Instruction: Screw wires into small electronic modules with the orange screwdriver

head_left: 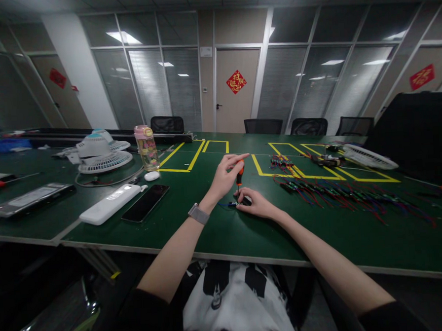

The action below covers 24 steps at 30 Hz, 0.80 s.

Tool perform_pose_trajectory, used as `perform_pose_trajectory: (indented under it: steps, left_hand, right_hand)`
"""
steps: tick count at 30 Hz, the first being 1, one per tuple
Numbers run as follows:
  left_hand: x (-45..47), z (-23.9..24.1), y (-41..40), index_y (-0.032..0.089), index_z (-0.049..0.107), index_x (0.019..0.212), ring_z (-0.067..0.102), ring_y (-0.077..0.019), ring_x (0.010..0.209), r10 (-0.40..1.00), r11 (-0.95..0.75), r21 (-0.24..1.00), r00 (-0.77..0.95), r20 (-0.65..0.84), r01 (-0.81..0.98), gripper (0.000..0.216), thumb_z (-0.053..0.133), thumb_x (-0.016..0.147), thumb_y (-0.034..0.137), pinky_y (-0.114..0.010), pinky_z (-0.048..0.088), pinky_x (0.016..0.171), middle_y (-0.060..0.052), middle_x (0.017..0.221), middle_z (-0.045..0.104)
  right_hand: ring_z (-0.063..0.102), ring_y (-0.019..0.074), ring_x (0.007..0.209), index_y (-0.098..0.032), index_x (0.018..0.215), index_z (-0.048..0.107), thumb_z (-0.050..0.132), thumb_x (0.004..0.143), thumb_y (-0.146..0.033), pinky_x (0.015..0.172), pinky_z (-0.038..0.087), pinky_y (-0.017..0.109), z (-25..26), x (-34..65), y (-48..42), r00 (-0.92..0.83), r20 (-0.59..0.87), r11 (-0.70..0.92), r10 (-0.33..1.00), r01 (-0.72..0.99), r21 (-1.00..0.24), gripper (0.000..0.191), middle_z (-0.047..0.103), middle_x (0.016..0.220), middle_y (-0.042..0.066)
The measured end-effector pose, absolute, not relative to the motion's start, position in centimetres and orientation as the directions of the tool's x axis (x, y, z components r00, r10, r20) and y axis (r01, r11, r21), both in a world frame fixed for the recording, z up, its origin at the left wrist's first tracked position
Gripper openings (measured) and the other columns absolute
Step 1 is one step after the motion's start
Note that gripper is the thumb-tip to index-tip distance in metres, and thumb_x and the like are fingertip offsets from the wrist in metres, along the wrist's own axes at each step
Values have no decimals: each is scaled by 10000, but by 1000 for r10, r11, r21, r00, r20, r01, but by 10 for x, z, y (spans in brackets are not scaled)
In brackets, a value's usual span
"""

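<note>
My left hand (225, 175) is closed around the handle of an orange and black screwdriver (239, 173), which stands upright with its tip down. Below it, at the screwdriver's tip, a small dark part with thin wires (233, 204) lies on the green table (210, 235). My right hand (255, 203) rests on the table and pinches this small part from the right side. The fingers partly cover the part, so its exact shape is hidden.
Several small circuit boards with red and blue wires (333, 191) lie to the right, near a white fan piece (368, 157). Leftward are a black phone (146, 203), a white power bank (110, 204), a water bottle (146, 148) and a white fan (102, 154). Yellow tape (174, 170) marks the tabletop.
</note>
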<state>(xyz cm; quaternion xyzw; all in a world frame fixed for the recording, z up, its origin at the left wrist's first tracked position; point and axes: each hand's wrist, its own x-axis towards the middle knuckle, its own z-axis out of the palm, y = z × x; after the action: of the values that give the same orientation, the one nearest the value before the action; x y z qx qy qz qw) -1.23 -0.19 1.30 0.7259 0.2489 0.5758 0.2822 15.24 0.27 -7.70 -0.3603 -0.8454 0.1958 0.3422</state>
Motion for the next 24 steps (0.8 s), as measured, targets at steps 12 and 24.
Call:
perform_pose_trajectory:
  steps: [12, 24]
  left_hand:
    - [-12, 13, -2, 216, 649, 1136, 565, -163, 1058, 678, -717, 697, 246, 693, 11, 294, 480, 895, 225, -291, 451, 906, -71, 1125, 624]
    - [-10, 11, -1, 198, 652, 1132, 587, -153, 1003, 685, -710, 704, 222, 694, -10, 295, 477, 893, 206, -267, 471, 851, -75, 1077, 635]
  right_hand:
    - [585, 230, 1031, -189, 739, 555, 665, 738, -248, 943, 416, 423, -77, 153, 3, -512, 438, 669, 739, 478, -570, 126, 624, 1042, 82]
    - [586, 224, 1030, -188, 733, 562, 664, 740, -259, 954, 409, 426, -75, 152, 1, -501, 432, 655, 750, 474, -588, 125, 625, 1058, 82]
